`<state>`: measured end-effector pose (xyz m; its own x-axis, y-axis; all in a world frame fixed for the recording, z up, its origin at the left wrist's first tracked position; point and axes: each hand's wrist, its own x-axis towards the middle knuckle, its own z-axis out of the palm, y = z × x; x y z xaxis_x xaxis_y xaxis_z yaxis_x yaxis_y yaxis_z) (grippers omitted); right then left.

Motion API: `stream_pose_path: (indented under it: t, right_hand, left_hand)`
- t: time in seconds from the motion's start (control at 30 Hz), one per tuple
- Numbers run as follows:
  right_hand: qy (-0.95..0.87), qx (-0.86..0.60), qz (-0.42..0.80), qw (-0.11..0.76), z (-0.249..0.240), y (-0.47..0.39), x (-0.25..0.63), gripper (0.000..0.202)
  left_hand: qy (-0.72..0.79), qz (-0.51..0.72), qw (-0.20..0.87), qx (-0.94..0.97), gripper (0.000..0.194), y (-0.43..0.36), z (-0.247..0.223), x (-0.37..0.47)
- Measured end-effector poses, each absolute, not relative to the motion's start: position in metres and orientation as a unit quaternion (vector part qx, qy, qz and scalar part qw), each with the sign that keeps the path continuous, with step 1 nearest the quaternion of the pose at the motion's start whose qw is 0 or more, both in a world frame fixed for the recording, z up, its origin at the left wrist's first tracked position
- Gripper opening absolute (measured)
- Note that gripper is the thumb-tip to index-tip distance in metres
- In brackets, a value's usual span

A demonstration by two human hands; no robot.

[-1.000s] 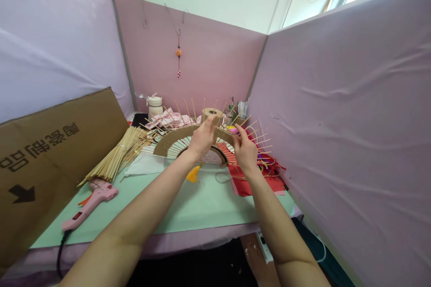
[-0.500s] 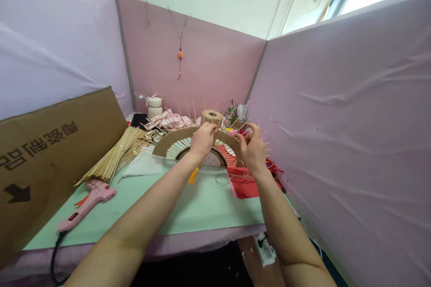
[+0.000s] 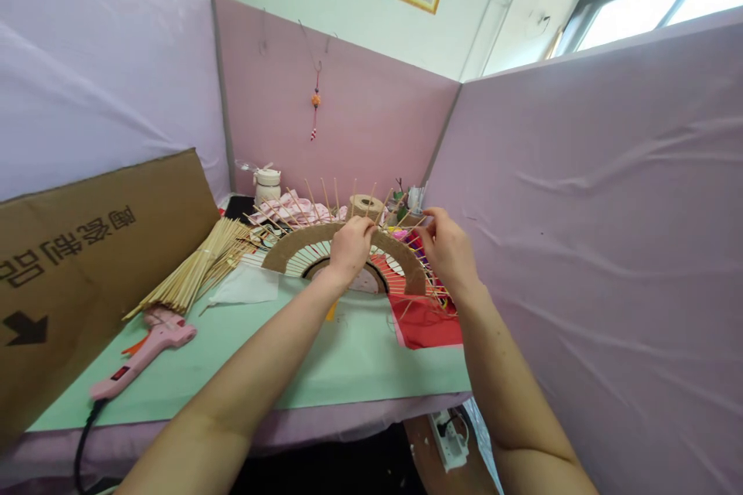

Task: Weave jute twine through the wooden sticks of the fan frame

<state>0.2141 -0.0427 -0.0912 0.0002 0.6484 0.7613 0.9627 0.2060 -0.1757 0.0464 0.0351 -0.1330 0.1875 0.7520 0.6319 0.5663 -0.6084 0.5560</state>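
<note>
Rightward my right hand (image 3: 450, 249) has drifted, fingertips close, their hold unclear; my left hand (image 3: 350, 250) pinches the cardboard arch (image 3: 282, 249), far-centre on the table (image 3: 348, 363), best braced lightly against tilting.

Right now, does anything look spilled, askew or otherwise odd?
Nothing looks damaged. One mild oddity: the pink glue gun lies on its side, its cord drooping over the table's front edge, where it could snag.
</note>
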Motion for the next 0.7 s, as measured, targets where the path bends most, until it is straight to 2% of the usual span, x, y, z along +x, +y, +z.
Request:
stream_pose_path:
  t: [0.17, 0.33, 0.53, 0.7]
  right_hand:
    - [-0.757, -0.497, -0.307, 0.291, -0.054, -0.033, 0.205, 0.021]
    - [-0.779, -0.469, -0.344, 0.233, -0.032, -0.015, 0.193, 0.024]
    - [-0.742, -0.527, -0.310, 0.275, -0.029, 0.005, 0.200, 0.023]
    - [-0.680, -0.562, -0.303, 0.360, -0.053, -0.022, 0.199, 0.023]
  left_hand:
    - [0.441, 0.466, 0.089, 0.762, 0.019, 0.032, -0.133, 0.047]
    - [0.447, 0.461, 0.086, 0.762, 0.019, 0.030, -0.134, 0.047]
    - [0.446, 0.461, 0.085, 0.762, 0.019, 0.028, -0.133, 0.046]
    - [0.449, 0.454, 0.082, 0.766, 0.020, 0.031, -0.132, 0.045]
